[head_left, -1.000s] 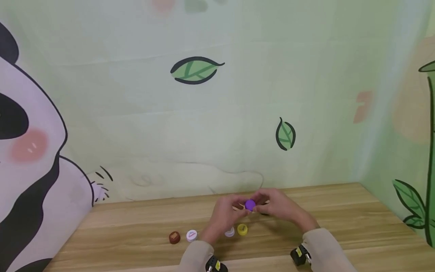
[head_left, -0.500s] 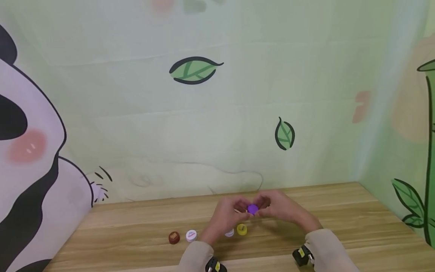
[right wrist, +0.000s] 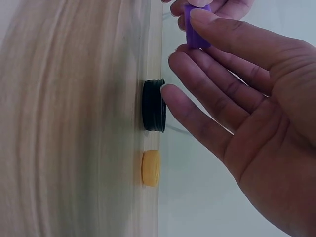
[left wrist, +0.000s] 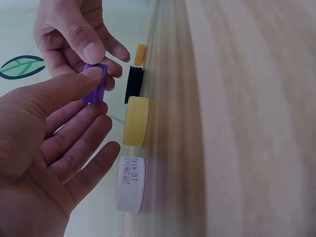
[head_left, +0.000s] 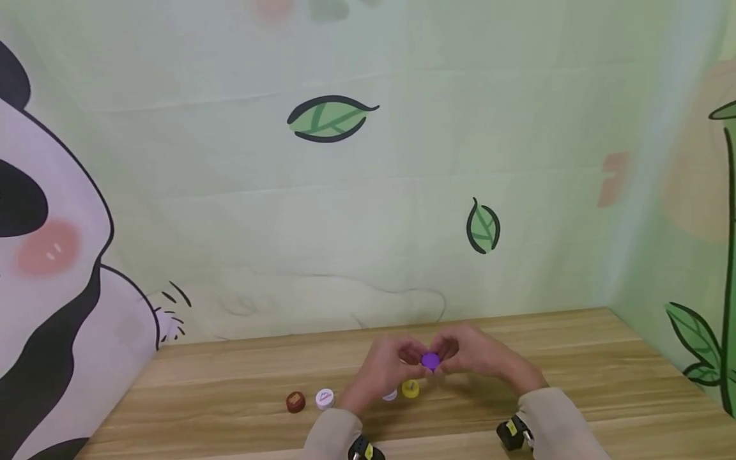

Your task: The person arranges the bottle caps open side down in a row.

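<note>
A small purple bottle cap [head_left: 430, 361] is held up off the table between both hands. My left hand [head_left: 379, 370] pinches its left side with thumb and fingers, while the right hand [head_left: 480, 358] pinches the opposite side. In the left wrist view, both thumbs press on the purple cap [left wrist: 101, 89]; the left hand's lower fingers spread loosely. Beneath the hands stand a yellow bottle cap [head_left: 411, 388] and a white bottle cap [head_left: 390, 395], the latter partly hidden by my left wrist. In the right wrist view, a black cap [right wrist: 154, 106] stands near the right little finger.
On the wooden table [head_left: 230, 370], a brown cap [head_left: 296, 402] and another white cap [head_left: 324, 399] lie left of my left wrist. A small orange-yellow cap [right wrist: 150, 168] sits beyond the black one. A printed cloth backdrop [head_left: 391, 191] rises behind the table.
Both hands have moved slightly right and toward me with the purple cap. The cap's top faces tilt somewhat differently. The caps on the table have stayed put.
</note>
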`<state>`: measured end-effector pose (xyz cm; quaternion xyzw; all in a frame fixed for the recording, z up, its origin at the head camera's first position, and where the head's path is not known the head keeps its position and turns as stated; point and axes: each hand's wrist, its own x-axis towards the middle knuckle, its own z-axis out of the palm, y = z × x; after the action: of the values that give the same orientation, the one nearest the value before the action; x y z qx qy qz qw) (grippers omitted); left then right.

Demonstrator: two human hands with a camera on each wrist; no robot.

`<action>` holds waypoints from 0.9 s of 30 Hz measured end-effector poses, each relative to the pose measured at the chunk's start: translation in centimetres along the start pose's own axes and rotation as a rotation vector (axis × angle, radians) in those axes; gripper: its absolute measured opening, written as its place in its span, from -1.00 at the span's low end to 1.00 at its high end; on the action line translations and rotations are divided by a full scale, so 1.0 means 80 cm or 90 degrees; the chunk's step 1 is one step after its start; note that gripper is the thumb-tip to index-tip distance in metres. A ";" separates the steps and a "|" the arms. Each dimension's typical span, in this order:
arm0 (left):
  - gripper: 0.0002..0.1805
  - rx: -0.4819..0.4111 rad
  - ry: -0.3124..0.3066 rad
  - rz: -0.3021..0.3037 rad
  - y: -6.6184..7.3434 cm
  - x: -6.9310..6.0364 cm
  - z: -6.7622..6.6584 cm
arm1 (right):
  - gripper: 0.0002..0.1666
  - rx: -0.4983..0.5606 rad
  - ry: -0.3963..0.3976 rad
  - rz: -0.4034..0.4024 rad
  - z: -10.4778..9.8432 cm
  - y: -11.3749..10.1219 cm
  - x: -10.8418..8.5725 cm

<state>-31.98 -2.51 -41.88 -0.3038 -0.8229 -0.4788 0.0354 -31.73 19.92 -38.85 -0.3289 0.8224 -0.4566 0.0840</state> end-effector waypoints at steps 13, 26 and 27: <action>-0.76 0.012 -0.038 -0.028 0.003 -0.005 0.001 | -0.71 -0.036 -0.010 0.011 0.008 0.002 -0.002; -0.76 0.032 -0.054 -0.043 0.003 -0.005 0.004 | -0.69 -0.043 -0.013 0.028 0.012 0.006 -0.002; -0.76 0.034 -0.054 -0.045 0.003 -0.005 0.004 | -0.68 -0.041 -0.014 0.030 0.013 0.007 -0.003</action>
<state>-31.43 -2.35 -42.03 -0.2933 -0.8464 -0.4444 -0.0087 -31.35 19.56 -39.88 -0.3169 0.8431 -0.4242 0.0934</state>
